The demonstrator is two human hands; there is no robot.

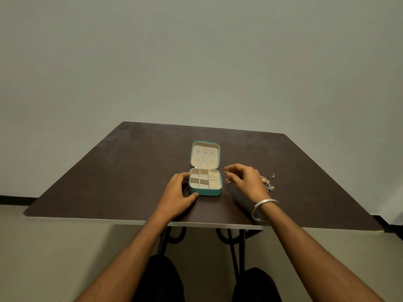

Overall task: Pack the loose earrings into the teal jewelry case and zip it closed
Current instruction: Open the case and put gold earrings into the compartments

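The teal jewelry case (205, 192) lies open on the dark table, its lid standing up at the back with a cream lining. Cream compartments and ring rolls inside look bare. My left hand (179, 194) grips the case's left side, thumb at its front corner. My right hand (242, 178) hovers just right of the case, pinching a small earring (226, 172) between thumb and fingertips. A pile of loose earrings (268, 184) lies on the table behind my right hand, partly hidden by it. A gold ring-like piece (271, 175) sits apart from the pile.
The dark brown table (109, 171) stands against a plain grey wall. Its front edge runs just below my wrists. A silver bangle (265, 209) circles my right wrist. Black metal table legs and my knees show below the edge.
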